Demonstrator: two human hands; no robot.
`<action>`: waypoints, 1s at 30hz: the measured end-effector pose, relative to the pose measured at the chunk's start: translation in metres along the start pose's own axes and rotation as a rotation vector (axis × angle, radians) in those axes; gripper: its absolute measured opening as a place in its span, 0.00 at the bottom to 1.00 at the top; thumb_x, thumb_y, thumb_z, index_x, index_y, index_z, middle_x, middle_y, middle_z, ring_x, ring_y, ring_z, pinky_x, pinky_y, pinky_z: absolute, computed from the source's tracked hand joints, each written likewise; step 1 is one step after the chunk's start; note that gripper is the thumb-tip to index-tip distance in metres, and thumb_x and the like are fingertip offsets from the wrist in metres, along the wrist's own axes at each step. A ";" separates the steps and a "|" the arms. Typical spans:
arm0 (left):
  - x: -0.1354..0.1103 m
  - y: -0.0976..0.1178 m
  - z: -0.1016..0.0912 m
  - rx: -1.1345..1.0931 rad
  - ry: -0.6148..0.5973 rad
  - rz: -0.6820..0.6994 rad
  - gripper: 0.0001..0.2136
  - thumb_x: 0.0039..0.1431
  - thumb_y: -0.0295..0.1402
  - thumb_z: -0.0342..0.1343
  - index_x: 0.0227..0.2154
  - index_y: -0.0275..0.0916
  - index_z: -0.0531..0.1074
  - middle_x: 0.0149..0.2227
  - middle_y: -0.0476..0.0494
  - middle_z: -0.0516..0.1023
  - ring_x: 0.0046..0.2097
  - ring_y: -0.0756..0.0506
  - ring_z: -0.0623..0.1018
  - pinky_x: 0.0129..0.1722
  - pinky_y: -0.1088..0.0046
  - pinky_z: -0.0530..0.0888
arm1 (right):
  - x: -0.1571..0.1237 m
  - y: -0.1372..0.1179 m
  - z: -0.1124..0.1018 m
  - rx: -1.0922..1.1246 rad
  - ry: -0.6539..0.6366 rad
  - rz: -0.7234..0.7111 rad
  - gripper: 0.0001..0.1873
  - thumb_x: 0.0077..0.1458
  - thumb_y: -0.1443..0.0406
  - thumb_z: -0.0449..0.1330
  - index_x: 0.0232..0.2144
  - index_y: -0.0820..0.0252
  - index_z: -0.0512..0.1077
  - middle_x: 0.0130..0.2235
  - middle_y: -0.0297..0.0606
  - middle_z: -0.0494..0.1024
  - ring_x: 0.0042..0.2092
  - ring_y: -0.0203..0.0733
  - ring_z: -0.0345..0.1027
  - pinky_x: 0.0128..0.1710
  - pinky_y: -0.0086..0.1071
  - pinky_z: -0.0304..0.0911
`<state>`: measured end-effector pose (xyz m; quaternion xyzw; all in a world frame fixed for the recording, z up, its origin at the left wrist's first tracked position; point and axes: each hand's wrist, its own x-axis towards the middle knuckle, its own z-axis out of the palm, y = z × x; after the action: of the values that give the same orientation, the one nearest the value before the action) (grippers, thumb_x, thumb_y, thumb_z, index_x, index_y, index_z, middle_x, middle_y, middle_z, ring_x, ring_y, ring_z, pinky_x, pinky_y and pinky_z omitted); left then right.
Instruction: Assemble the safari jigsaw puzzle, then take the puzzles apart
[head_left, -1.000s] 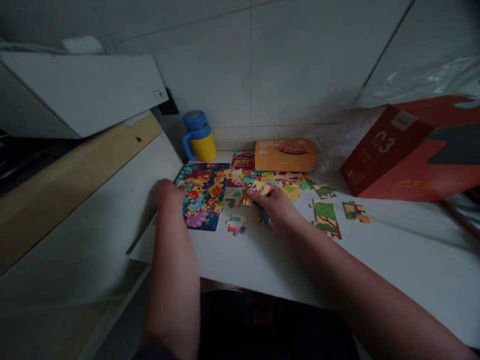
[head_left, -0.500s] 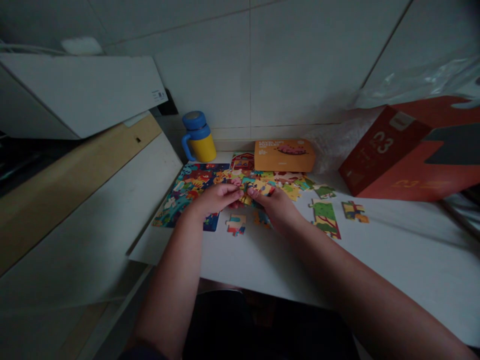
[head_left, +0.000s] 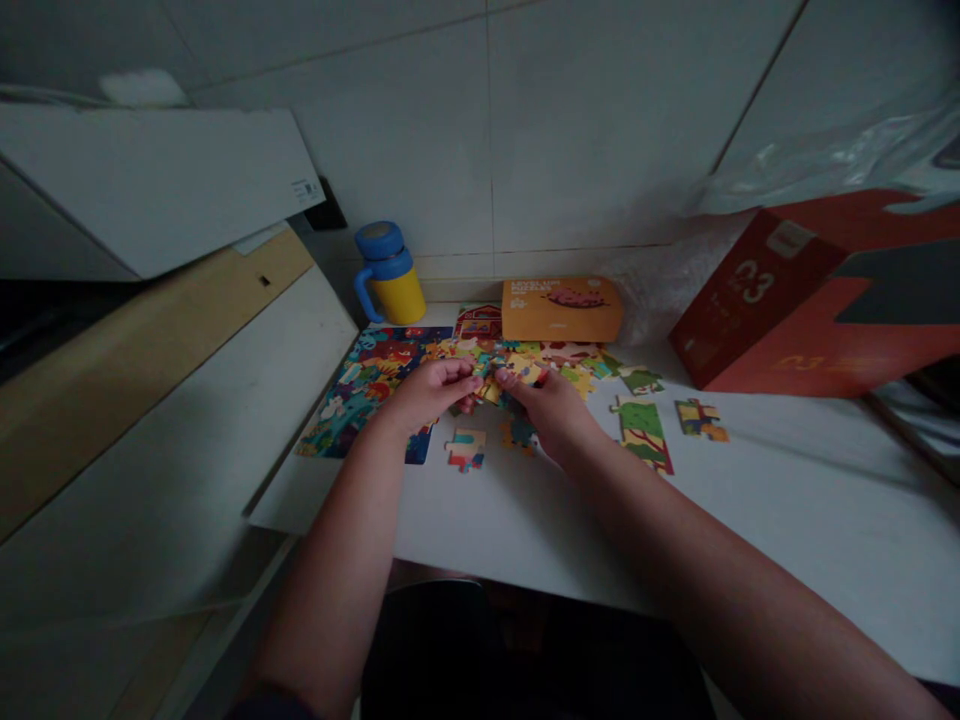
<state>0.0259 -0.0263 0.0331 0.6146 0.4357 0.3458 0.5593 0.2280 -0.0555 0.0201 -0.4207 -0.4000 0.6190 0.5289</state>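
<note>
My left hand point(head_left: 427, 392) and my right hand point(head_left: 546, 408) meet over the white table point(head_left: 750, 500), fingers pinched on colourful puzzle pieces point(head_left: 495, 378) held between them. Under my left hand lies a finished jigsaw picture point(head_left: 360, 385) in dark blue with bright figures. A heap of loose pieces point(head_left: 559, 358) spreads behind my hands. A small joined piece point(head_left: 465, 449) lies just in front of my left hand. A green strip of joined pieces point(head_left: 642, 432) and a smaller cluster point(head_left: 699, 419) rest to the right.
An orange puzzle box point(head_left: 561, 308) and a blue-and-yellow mug point(head_left: 390, 273) stand by the tiled wall. A large red carton point(head_left: 810, 300) lies at the right under clear plastic. White and wooden boards point(head_left: 172, 330) slope along the left.
My left hand left the jigsaw picture's left edge and came right to meet my right hand on the held pieces. The view shifted slightly.
</note>
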 end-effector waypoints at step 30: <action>-0.044 -0.007 -0.084 0.110 0.932 0.023 0.15 0.56 0.43 0.63 0.39 0.36 0.77 0.28 0.49 0.77 0.25 0.50 0.76 0.28 0.76 0.74 | -0.002 -0.003 0.004 0.114 -0.018 0.017 0.26 0.44 0.50 0.77 0.42 0.57 0.82 0.43 0.41 0.86 0.39 0.45 0.79 0.37 0.34 0.73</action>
<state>-0.0684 -0.0344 0.0398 0.4272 0.6513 0.5676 0.2666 0.2256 -0.0571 0.0246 -0.3878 -0.3652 0.6492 0.5429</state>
